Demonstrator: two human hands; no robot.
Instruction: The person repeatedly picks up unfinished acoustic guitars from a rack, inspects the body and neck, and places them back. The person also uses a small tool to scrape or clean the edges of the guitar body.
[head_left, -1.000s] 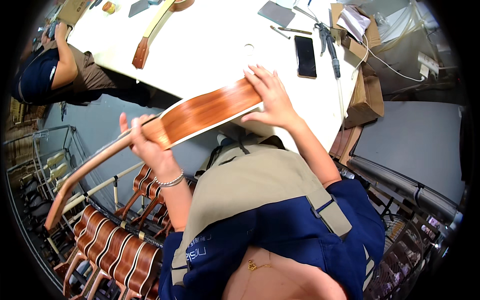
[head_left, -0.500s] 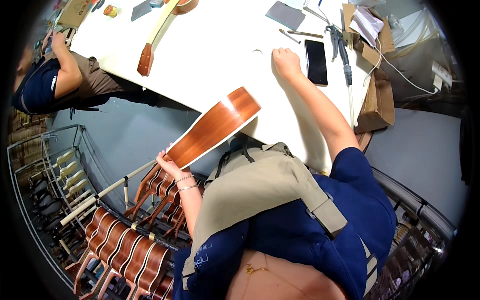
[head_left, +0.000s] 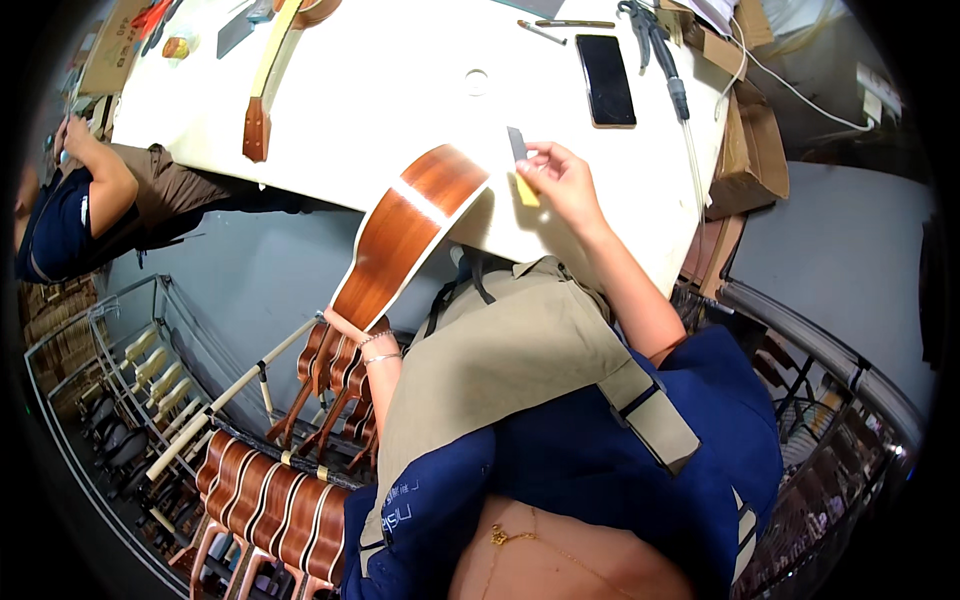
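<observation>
My left hand grips a small wooden string instrument at its lower-left end; the neck is mostly hidden beneath it. The reddish-brown side with white edging faces up, and the far end reaches over the white table. My right hand pinches a flat blade-like tool, grey at the top and yellow at the lower part, just right of the instrument's far end. A black phone lies beyond that hand, beside a grey-black air gun.
A person works at the left end. Another instrument lies on the table. Cardboard boxes stand right. Racks of instruments crowd below left, beside a metal frame. A padded grey bar runs at right.
My right hand left the instrument, reached to the table beside the phone and now holds the flat tool nearer me. The instrument has tilted steeper, its neck swinging down out of sight.
</observation>
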